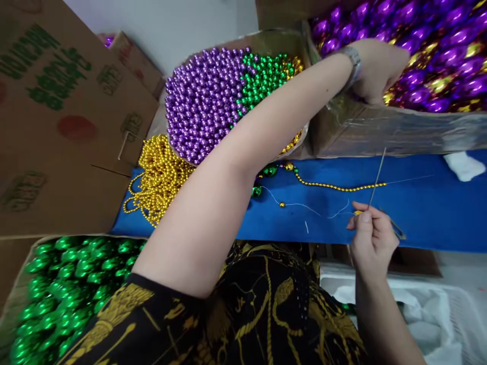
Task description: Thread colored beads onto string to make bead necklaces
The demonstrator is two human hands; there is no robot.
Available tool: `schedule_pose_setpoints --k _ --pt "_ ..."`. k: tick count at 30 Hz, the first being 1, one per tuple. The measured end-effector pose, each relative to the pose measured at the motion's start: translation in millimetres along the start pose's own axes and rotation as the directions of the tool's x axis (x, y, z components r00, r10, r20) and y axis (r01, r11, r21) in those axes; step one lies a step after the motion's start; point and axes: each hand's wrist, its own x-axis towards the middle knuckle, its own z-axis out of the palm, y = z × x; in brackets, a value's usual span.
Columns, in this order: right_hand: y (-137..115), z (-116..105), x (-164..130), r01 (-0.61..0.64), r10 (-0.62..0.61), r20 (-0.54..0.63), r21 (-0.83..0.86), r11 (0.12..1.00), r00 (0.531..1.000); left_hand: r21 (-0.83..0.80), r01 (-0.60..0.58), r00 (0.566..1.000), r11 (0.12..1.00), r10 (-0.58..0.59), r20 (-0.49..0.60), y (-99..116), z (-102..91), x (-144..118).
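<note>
My left hand point(382, 71), with a watch at its wrist, reaches across to the right into a box of shiny purple and gold beads point(437, 81). Its fingers are curled among them, and whatever they grip is hidden. Lower down, my right hand point(375, 243) pinches a thin metal rod point(377, 177) pointing up and away. A gold bead point(357, 213) and a white thread point(338, 210) show beside its fingertips. Behind that hand, a metal end point(399, 233) sticks out. A string of small gold beads point(335, 187) lies on the blue table point(426, 213), joined to larger green beads point(271, 170).
Purple, green and gold bead strands fill a box point(205, 101) behind my left arm. Gold strands point(162, 172) lie left of it. Large green beads point(79, 289) fill a box at lower left, below a tall carton point(68, 116). A white basket point(456, 314) stands lower right.
</note>
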Motion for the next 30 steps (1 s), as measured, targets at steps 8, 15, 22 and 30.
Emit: schedule_pose_setpoints --k 8,15,22,30 --pt "5 8 -13 0.079 -0.064 0.191 -0.074 0.994 0.979 -0.497 -0.317 0.94 0.808 0.198 -0.277 -39 -5.7 -148" --pt "-3 24 -22 0.421 -0.342 0.385 -0.144 0.895 0.858 -0.983 0.079 0.939 0.167 -0.345 0.017 -125 68.8 -246" --pt "-6 34 -31 0.59 -0.501 0.413 -0.116 0.799 0.76 -0.985 0.06 0.926 -0.16 -0.359 0.115 -134 85.9 -268" --pt "-5 29 -23 0.582 -0.48 0.39 -0.206 0.786 0.786 -0.996 0.081 0.963 0.026 -0.26 0.071 -139 81.4 -274"
